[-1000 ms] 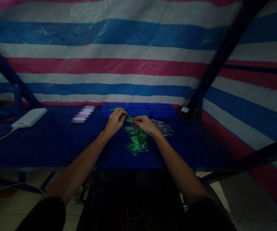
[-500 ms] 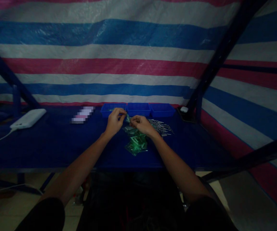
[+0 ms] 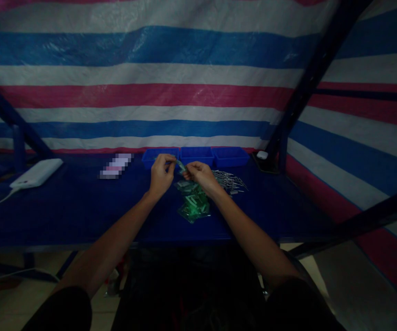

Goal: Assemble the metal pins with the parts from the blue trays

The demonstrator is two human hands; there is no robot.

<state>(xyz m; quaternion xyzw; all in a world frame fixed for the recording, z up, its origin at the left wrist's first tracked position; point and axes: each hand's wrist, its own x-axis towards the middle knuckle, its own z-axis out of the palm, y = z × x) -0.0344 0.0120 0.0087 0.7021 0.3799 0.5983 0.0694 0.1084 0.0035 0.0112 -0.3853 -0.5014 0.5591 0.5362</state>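
Observation:
Between my two hands is a small clear plastic bag (image 3: 181, 166), held up over the table. My left hand (image 3: 163, 174) pinches its upper left end. The fingers of my right hand (image 3: 199, 174) are closed at its lower right end. What lies inside the bag is too small and dim to make out. Below my hands lies a heap of small clear bags (image 3: 194, 205) with green and whitish pieces in them. Right of my right hand, a pile of thin metal rods (image 3: 231, 181) is spread on the table.
Three blue trays (image 3: 196, 156) stand in a row at the back of the blue table (image 3: 91, 207). To the left are a blurred-out phone (image 3: 116, 165) and a white power bank (image 3: 37, 174) with a cable. A white earbud case (image 3: 262, 155) rests on a dark object at right.
The small bag now hangs more slanted and stretched between my fingers. My hands have shifted slightly left in view, along with the whole scene.

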